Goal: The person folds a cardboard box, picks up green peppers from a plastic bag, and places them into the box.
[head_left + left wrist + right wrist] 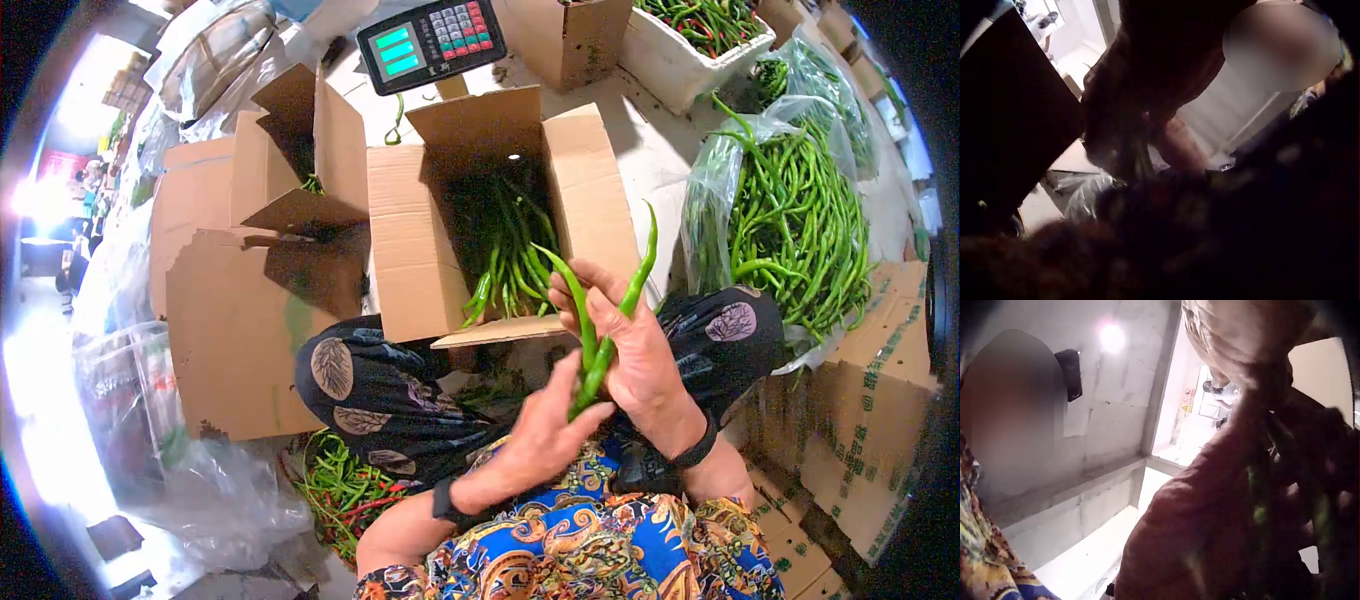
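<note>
Two long green chili peppers (634,285) are held over the lap in the head view, their tips fanning apart upward. My right hand (640,360) holds them against its palm, with fingers behind them. At their lower ends, my left hand (538,440) pinches them between thumb and fingers. Just beyond the hands stands an open cardboard box (408,245), with a bunch of green chili peppers (515,265) inside, stems and tips pointing various ways. In the right wrist view, the dark right hand (1210,506) shows beside green peppers (1260,512). The left wrist view is mostly dark.
A scale display (432,45) stands behind the box. At right lies a plastic bag of green peppers (800,220); a white foam box (665,60) of peppers is farther back. Another carton (340,140) stands left. Red and green peppers (350,490) lie beside the left leg.
</note>
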Motion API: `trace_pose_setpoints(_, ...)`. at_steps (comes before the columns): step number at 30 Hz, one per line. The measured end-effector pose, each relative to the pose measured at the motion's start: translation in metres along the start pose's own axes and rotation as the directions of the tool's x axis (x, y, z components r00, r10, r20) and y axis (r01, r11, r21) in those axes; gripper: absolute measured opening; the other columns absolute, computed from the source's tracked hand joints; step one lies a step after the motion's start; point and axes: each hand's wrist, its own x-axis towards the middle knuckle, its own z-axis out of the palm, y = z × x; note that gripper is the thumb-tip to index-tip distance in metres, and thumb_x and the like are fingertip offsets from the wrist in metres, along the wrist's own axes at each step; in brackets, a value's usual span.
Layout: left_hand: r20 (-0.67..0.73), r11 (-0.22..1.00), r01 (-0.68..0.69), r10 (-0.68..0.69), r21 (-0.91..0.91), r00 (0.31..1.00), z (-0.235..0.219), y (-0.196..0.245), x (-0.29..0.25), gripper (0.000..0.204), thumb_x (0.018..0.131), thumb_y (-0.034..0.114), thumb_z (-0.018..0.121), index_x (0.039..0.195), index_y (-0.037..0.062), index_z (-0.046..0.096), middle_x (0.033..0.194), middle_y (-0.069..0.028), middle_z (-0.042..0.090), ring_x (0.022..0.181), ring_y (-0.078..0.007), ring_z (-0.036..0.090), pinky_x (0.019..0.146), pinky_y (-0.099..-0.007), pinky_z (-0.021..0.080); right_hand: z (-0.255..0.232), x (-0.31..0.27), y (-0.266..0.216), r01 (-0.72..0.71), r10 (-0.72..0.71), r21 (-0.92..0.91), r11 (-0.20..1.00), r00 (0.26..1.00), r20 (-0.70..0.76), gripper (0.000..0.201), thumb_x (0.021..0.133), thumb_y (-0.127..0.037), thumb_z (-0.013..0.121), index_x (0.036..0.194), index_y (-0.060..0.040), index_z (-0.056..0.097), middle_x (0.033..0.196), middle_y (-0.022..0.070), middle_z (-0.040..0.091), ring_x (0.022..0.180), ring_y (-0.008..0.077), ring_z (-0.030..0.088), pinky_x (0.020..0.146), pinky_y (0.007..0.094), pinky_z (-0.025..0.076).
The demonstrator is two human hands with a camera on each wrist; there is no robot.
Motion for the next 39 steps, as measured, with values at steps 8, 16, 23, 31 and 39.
trace_pose_setpoints(8, -0.119, 0.938, 0.133, -0.179, -0.321, 0.977, -0.075, 0.053, 0.028, 0.044, 0.094, 0.016, 0.051, 0.132, -0.0037, 0.041, 0.081, -0.0039, 0.057, 0.063, -0.0093, 0.052, 0.053, -0.0235, 0.044, 0.005, -0.04, -0.084, 0.179, -0.214, -0.379, 0.908, 0.975, -0.052, 0.038, 0.093, -0.012, 0.058, 0.126, 0.0045, 0.05, 0.113, 0.014, 0.063, 0.099, 0.0178, 0.062, 0.087, 0.0279, 0.049)
trace_pose_setpoints(16, -0.279, 0.995, 0.067, -0.042, 0.081, 0.959, -0.123, -0.008, 0.106, 0.046, 0.094, 0.022, 0.05, 0.131, -0.0045, 0.047, 0.126, -0.0126, 0.054, 0.114, -0.0202, 0.05, 0.097, -0.034, 0.04, -0.135, -0.065, -0.204, 0.397, -0.664, -0.588, 0.705, 0.662, -0.349, 0.022, 0.094, -0.013, 0.057, 0.113, -0.0023, 0.06, 0.099, 0.0056, 0.066, 0.081, 0.0079, 0.06, 0.072, 0.0225, 0.048)
trace_pose_setpoints(23, -0.208, 0.996, 0.087, -0.088, -0.016, 0.974, -0.1, 0.002, 0.095, 0.039, 0.093, 0.02, 0.053, 0.123, -0.0049, 0.053, 0.111, -0.0134, 0.062, 0.098, -0.0178, 0.058, 0.089, -0.0297, 0.046, -0.225, -0.053, -0.207, 0.016, -0.638, -0.841, 0.541, 0.66, -0.397, 0.03, 0.087, -0.02, 0.063, 0.109, -0.0004, 0.063, 0.096, 0.0063, 0.067, 0.085, 0.0138, 0.062, 0.072, 0.0269, 0.049)
trace_pose_setpoints(31, -0.198, 0.984, 0.116, -0.141, -0.133, 0.97, -0.077, -0.001, 0.098, 0.033, 0.092, 0.015, 0.056, 0.117, -0.0056, 0.056, 0.098, -0.0135, 0.065, 0.085, -0.0154, 0.061, 0.078, -0.0271, 0.049, -0.256, 0.029, -0.232, -0.386, -0.877, -0.913, -0.13, 0.475, -0.075, 0.045, 0.073, -0.029, 0.075, 0.102, 0.0025, 0.061, 0.093, 0.0217, 0.064, 0.085, 0.0361, 0.063, 0.077, 0.0437, 0.05)
trace_pose_setpoints(39, -0.195, 0.972, 0.179, -0.206, -0.151, 0.959, -0.068, 0.005, 0.109, 0.034, 0.09, 0.018, 0.057, 0.115, -0.005, 0.057, 0.094, -0.0114, 0.065, 0.082, -0.0146, 0.061, 0.075, -0.0265, 0.048, -0.263, 0.126, -0.239, -0.696, -0.768, -0.675, -0.244, 0.564, -0.304, 0.064, 0.07, -0.032, 0.079, 0.113, 0.0071, 0.05, 0.117, 0.0233, 0.057, 0.111, 0.0379, 0.053, 0.091, 0.0441, 0.048)
